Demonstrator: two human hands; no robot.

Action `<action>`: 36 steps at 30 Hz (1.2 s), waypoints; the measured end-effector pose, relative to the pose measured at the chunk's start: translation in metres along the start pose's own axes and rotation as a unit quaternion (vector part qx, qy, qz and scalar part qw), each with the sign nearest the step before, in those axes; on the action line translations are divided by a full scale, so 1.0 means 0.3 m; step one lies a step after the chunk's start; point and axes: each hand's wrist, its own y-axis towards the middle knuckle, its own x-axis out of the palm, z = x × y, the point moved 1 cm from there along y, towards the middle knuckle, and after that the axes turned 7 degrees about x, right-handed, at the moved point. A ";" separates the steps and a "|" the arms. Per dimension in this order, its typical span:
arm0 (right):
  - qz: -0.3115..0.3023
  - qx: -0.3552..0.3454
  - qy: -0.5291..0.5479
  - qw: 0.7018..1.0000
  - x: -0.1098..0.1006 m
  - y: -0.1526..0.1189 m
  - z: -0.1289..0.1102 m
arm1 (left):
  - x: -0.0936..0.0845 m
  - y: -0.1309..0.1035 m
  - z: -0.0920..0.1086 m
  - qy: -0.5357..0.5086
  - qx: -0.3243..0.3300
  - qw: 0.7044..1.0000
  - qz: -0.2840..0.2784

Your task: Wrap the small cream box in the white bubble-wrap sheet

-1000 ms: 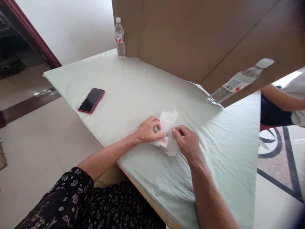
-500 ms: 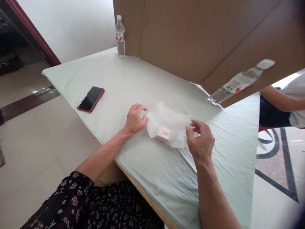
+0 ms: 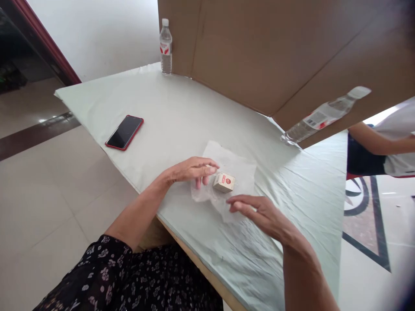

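A small cream box with red print sits on a spread sheet of thin white wrap on the cloth-covered table. My left hand is at the left of the box, over the wrap's edge, its fingers apart and nothing held. On the near right side of the box, my right hand hovers over the wrap's near corner with its fingers extended and nothing in them.
A phone in a red case lies at the table's left. One water bottle stands by the cardboard panel; another bottle leans at the right. Beyond the panel sits another person, arm visible.
The wrap that partly covered the box now lies flat beneath it, and the box shows fully. My left hand has moved right, my right hand left and nearer to me.
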 end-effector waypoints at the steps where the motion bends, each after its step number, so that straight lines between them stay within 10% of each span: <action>1: -0.037 0.004 -0.008 0.999 0.010 -0.012 -0.005 | -0.001 0.001 -0.004 0.023 -0.019 1.000 -0.009; 7: 0.206 0.012 -0.079 0.975 0.058 0.060 0.008 | 0.034 0.031 -0.041 0.245 0.090 0.965 0.025; 12: 0.252 -0.038 -0.124 0.959 0.079 0.130 0.052 | 0.054 0.029 -0.087 0.317 0.064 0.945 -0.047; 21: 0.401 0.144 -0.128 0.895 -0.098 -0.176 0.356 | 0.062 0.034 -0.098 0.353 0.042 0.934 -0.050; 26: 0.498 0.072 -0.165 0.848 -0.081 -0.193 0.244 | 0.059 0.034 -0.091 0.356 0.063 0.932 -0.038; 31: 0.308 -0.038 -0.146 0.939 0.019 -0.041 0.112 | 0.052 0.035 -0.090 0.374 0.060 0.925 -0.019; 36: 0.117 -0.017 -0.207 0.971 0.089 0.033 0.168 | 0.035 0.030 -0.099 0.395 0.012 0.917 -0.058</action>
